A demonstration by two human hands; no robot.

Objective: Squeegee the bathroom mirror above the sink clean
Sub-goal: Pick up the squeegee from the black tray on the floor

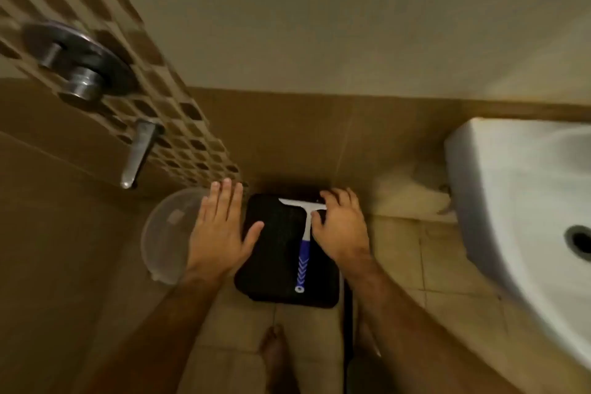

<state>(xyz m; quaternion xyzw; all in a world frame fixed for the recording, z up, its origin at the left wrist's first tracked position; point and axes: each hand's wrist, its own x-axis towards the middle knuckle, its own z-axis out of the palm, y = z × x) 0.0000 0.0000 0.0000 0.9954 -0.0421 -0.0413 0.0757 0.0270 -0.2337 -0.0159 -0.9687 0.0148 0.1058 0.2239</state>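
Note:
A squeegee (pixel 304 245) with a white blade and a blue-and-white handle lies flat on a black square stool top (pixel 271 262) near the floor. My right hand (pixel 342 227) hovers over the right end of the blade, fingers curled and touching it, not closed around it. Left of the stool is my left hand (pixel 220 230), flat, fingers spread and holding nothing, its thumb over the stool's edge. The white sink (pixel 499 189) is at the right. No mirror is in view.
A clear plastic bucket (pixel 166 233) stands left of the stool, partly under my left hand. Metal shower controls (pixel 80 70) and a lever (pixel 139 150) stick out of the mosaic wall at the left. My bare foot (pixel 275 352) is on the tiled floor below.

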